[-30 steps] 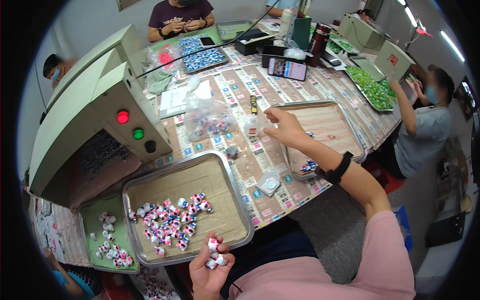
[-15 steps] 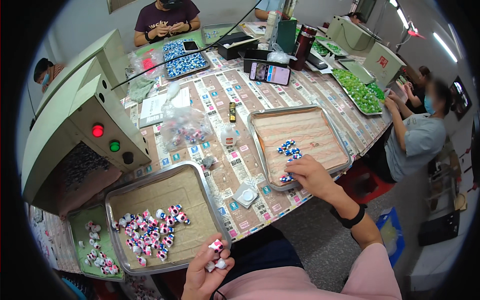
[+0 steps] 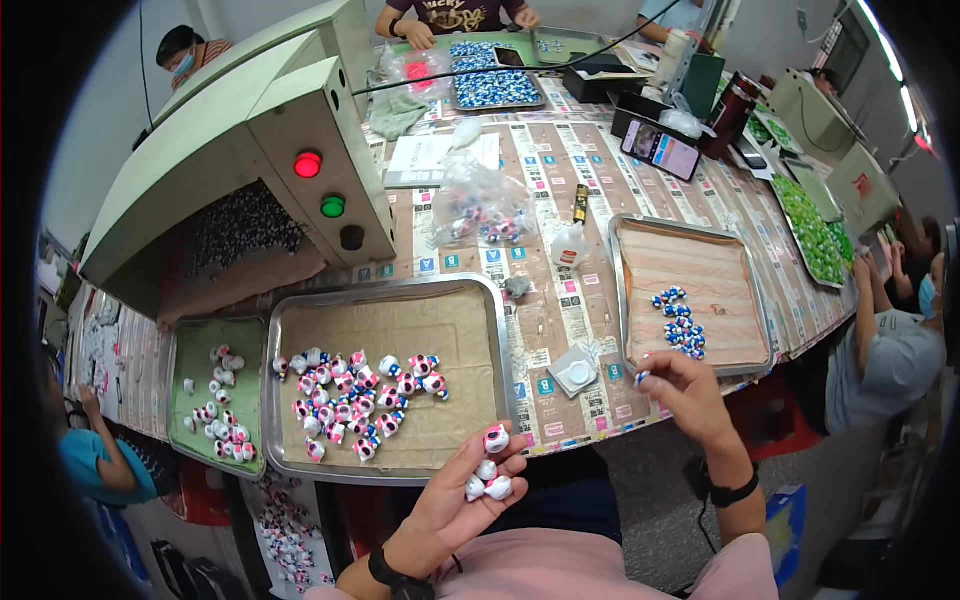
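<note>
My left hand (image 3: 440, 508) is palm up at the near edge of the large tray (image 3: 450, 320), its fingers curled round several small white figurine heads (image 3: 486, 468). The uppermost has pink and black markings. Off the near left corner of the right-hand tray (image 3: 690, 262), my right hand (image 3: 698, 405) pinches a small blue-and-white figurine body (image 3: 641, 379) between thumb and fingertips. Similar blue-and-white bodies (image 3: 684, 332) lie clustered on that tray's striped cloth. On the large tray is a pile of pink-and-white figurines (image 3: 350, 400), some with blue bodies.
Between the trays lie a white pad with a round dish (image 3: 578, 373) and a white squeeze bottle (image 3: 568, 246). A machine with red and green lights (image 3: 335, 170) stands behind the large tray. A green tray (image 3: 188, 345) sits left. People work around the table.
The view has swung left. My right hand has come away from the right-hand tray with a blue-and-white body in its fingertips. My left hand has loosened, showing more of the heads.
</note>
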Demonstrator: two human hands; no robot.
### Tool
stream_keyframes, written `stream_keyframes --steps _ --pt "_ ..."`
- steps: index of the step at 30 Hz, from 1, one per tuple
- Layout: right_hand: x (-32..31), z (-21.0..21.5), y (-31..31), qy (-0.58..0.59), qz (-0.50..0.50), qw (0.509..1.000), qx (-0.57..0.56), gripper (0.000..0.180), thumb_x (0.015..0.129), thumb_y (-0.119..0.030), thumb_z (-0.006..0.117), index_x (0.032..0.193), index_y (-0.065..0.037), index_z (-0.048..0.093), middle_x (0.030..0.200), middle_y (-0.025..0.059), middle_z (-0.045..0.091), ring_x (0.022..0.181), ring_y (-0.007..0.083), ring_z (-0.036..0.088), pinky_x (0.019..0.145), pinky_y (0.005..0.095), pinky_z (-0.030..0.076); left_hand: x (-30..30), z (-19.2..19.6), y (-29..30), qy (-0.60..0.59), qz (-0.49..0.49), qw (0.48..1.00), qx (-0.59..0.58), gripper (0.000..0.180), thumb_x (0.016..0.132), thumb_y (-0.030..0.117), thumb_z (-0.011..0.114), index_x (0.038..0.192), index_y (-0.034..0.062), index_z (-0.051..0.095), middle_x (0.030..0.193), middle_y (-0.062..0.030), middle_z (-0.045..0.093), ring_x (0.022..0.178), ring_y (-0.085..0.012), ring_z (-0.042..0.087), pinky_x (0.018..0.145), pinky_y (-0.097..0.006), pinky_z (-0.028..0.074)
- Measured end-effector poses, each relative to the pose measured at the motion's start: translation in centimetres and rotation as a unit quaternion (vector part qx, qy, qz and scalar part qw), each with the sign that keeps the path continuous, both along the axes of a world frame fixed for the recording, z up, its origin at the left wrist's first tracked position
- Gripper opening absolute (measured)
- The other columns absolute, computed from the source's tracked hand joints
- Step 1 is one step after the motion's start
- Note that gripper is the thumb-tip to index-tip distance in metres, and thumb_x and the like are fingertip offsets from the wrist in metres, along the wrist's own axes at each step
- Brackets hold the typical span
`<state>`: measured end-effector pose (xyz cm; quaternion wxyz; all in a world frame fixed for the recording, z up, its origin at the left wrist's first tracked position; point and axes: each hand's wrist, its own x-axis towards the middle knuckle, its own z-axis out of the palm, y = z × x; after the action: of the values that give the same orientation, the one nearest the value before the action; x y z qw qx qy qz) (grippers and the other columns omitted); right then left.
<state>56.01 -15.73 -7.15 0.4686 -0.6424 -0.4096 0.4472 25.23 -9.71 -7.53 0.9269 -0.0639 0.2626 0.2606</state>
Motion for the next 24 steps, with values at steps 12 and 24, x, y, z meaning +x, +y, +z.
stream_keyframes --steps 12,24 --pt "-4.7 -0.1 0.2 0.2 -0.005 0.977 -0.075 0.023 0.089 -0.006 0.068 0.111 0.002 0.068 0.098 0.0061 0.069 0.091 0.0119 0.065 0.076 0.0227 0.054 -0.7 -0.1 -0.3 -0.021 -0.017 0.999 0.045 0.037 0.092 0.015 0.065 0.127 0.0072 0.054 0.113 -0.0118 0.059 0.091 -0.0193 0.055 0.074 -0.032 0.046" --pt "-5.4 -0.4 2.1 -0.223 -0.02 0.971 0.088 0.015 0.082 0.002 0.071 0.097 0.003 0.071 0.093 0.0084 0.067 0.081 0.014 0.065 0.07 0.0244 0.051 -0.9 -0.4 -0.5 -0.051 -0.001 0.998 -0.03 0.034 0.095 0.014 0.059 0.127 0.004 0.054 0.113 -0.0143 0.061 0.098 -0.0232 0.058 0.081 -0.04 0.048"
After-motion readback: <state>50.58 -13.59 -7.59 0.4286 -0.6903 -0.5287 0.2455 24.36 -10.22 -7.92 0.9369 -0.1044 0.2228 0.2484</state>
